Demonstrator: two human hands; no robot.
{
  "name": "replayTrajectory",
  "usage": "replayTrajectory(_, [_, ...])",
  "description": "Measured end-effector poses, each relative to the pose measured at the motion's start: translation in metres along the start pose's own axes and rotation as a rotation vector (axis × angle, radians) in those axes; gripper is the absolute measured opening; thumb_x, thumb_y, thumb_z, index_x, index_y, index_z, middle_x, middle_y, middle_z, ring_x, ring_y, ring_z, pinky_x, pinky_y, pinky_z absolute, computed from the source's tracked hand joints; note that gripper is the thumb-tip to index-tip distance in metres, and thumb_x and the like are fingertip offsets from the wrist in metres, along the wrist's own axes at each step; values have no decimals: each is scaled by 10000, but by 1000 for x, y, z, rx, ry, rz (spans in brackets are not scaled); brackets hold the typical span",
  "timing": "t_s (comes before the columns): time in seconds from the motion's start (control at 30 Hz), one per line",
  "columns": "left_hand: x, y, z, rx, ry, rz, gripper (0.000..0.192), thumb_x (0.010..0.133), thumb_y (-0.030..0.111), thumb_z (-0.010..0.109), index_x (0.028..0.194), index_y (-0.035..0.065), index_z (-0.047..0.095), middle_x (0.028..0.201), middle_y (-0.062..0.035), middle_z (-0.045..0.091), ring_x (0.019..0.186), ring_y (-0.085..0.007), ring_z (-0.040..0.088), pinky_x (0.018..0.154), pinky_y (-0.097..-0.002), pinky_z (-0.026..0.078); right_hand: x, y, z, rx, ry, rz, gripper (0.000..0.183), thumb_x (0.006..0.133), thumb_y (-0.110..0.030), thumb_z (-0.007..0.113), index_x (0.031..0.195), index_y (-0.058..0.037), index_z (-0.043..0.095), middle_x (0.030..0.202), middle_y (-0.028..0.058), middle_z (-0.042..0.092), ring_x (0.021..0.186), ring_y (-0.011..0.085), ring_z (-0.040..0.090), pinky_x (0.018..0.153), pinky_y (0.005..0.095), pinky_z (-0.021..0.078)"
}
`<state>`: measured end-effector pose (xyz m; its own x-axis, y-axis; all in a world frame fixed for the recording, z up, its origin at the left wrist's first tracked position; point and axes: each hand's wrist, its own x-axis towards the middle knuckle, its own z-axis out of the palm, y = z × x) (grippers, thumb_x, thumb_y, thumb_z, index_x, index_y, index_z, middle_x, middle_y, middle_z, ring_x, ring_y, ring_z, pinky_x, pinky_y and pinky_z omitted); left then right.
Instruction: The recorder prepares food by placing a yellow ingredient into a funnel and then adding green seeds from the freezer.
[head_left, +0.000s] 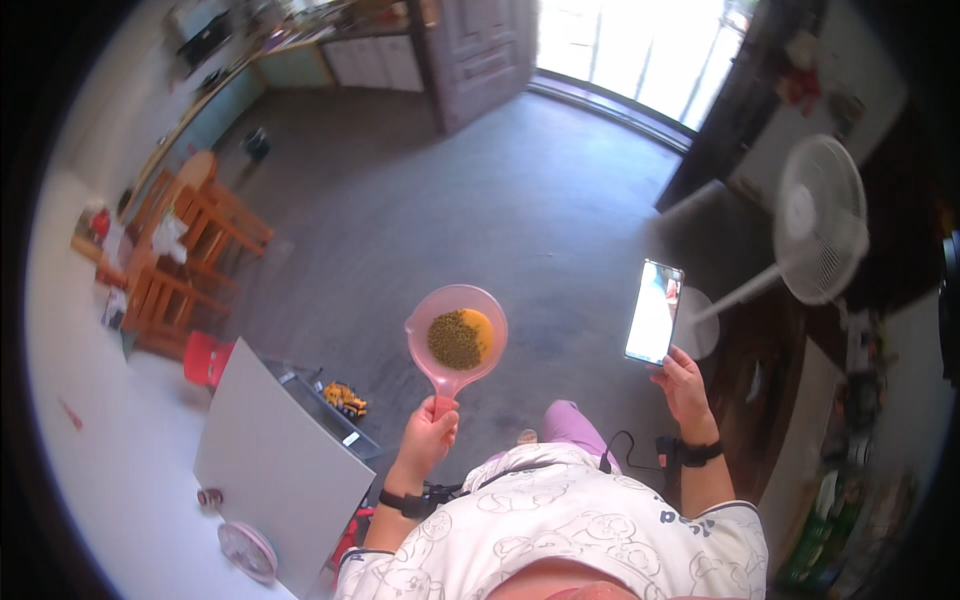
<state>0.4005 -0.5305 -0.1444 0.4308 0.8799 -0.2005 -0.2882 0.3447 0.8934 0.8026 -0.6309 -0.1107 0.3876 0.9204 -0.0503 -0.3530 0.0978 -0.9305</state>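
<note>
My left hand (430, 435) is closed around the handle of a pink translucent plastic ladle-like bowl (420, 330), held out over the floor. Inside it lie small greenish-brown grains (453, 341) beside an orange-yellow area (480, 330); whether that is food or the bowl's bottom, I cannot tell. On the right, my right hand (684, 386) grips a smartphone (655, 315) by its lower end, its lit screen facing up. The phone is apart from the bowl. Both wrists carry black bands.
A white pedestal fan (817, 217) stands at the right. To the left are a grey-white table (277, 465), a yellow toy vehicle (344, 399), a red plastic stool (206, 360) and wooden chairs (176, 300). An open brown door (484, 60) adjoins a bright doorway ahead.
</note>
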Motion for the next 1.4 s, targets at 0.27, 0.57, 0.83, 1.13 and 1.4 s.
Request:
replayTrajectory(0.27, [28, -64, -22, 17, 175, 104, 244, 821, 191, 649, 966, 48, 515, 687, 3, 520, 522, -61, 473, 485, -190, 411, 93, 41, 6, -155, -249, 21, 303, 859, -79, 492, 1146, 8, 534, 977, 19, 601, 831, 85, 546, 674, 229, 438])
replayTrajectory(0.57, [17, -131, -16, -103, 227, 244, 246, 833, 216, 635, 959, 38, 520, 685, -5, 511, 537, -78, 484, 495, -203, 417, 147, 62, 23, -199, -509, 17, 272, 885, -118, 502, 1133, -12, 540, 989, 32, 609, 865, 121, 577, 706, 255, 450])
replayTrajectory(0.83, [26, -134, -3, -84, 349, 331, 167, 850, 155, 596, 946, 38, 525, 661, -20, 514, 525, -90, 490, 480, -206, 408, 182, 48, 59, -129, -586, 47, 295, 891, -93, 482, 1159, 27, 511, 1000, 70, 607, 859, 141, 576, 719, 264, 452])
replayTrajectory(1.13, [49, -118, -9, -73, 250, 357, 166, 853, 173, 599, 929, 44, 527, 660, -11, 513, 518, -92, 483, 475, -207, 401, 154, 59, 5, -83, -491, -3, 273, 878, -95, 492, 1117, 33, 524, 990, 89, 611, 876, 162, 589, 702, 264, 447])
replayTrajectory(1.4, [111, -97, -67, -83, 221, 393, 183, 865, 203, 575, 946, 48, 520, 658, -21, 517, 522, -99, 491, 468, -211, 397, 197, 62, 37, -171, -455, -149, 261, 874, -88, 489, 1104, 25, 542, 973, 72, 611, 874, 163, 583, 700, 274, 453])
